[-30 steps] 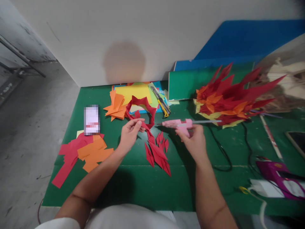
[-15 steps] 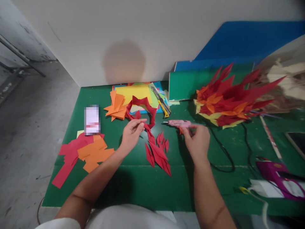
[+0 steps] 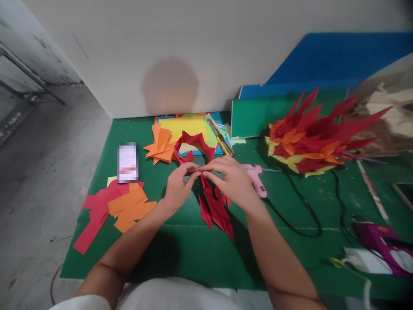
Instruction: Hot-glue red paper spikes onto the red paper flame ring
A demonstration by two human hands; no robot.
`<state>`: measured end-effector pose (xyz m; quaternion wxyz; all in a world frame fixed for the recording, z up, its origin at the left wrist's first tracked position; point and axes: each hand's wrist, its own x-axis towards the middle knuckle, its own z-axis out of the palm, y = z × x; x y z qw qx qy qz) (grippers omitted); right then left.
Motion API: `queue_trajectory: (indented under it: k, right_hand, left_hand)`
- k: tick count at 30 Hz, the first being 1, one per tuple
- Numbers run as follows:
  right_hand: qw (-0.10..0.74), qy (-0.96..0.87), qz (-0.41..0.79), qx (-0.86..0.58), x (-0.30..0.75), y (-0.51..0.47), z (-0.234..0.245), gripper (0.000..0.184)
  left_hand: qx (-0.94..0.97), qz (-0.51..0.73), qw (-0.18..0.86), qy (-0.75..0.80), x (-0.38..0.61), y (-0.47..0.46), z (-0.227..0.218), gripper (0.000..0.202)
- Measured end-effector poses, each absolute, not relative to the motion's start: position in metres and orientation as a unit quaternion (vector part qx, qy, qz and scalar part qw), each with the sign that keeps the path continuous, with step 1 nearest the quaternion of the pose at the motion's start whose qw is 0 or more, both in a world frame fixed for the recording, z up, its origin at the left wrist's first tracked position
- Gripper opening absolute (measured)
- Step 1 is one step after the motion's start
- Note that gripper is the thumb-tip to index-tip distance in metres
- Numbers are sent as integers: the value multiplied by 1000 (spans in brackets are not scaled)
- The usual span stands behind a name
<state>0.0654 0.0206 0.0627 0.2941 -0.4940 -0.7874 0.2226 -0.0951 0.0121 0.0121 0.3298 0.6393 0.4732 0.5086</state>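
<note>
My left hand (image 3: 181, 184) and my right hand (image 3: 231, 180) meet at the middle of the table, fingertips pinching a small red folded paper piece (image 3: 200, 171) that they mostly hide. Just behind them stands a zigzag ring of red folded paper (image 3: 196, 138); whether the pinched piece joins it I cannot tell. Several pointed red paper shapes (image 3: 214, 209) lie below my fingers, partly under my right hand. A pink glue gun (image 3: 257, 177) rests on the table beside my right hand, its front end hidden.
Orange paper pieces (image 3: 161, 144), coloured sheets (image 3: 180, 126) and a utility knife (image 3: 221, 137) lie at the back. A phone (image 3: 127, 163) sits left, near red strips (image 3: 97, 211) and orange strips (image 3: 130, 206). Right are a flame-shaped paper piece (image 3: 316, 142), black cord (image 3: 303, 235) and purple box (image 3: 380, 243).
My right hand has let go of the glue gun, leaving it on the table, and moved left to pinch the red paper with my left hand. The view has shifted slightly.
</note>
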Motion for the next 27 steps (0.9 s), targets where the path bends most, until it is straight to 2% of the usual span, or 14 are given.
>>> queue_trajectory:
  k: [8,11,15,20,24,27]
  right_hand:
    - [303,-771,227,-512,66,24,63,10]
    - [313,-762,244,-512,69,26,62,9]
    - [278,-736,319,-529,75,26,58,9]
    - [232,-695,367,-573,78,27,56,11]
    - [287,-660,420,-554,83,32,53,13]
    - [346,-613,456,-545,87,35,52,17]
  left_hand:
    - [580,543,401,456,-93,13,10,21]
    - [542,536,425,488,-95,13,14,16]
    - [512,433,502,546,-98,18,15,33]
    - [451,267,664,533,-96,24,12,28]
    - [375,235,748,494,-96,23,9,20]
    - [305,278,779,472,-95,22,7,25]
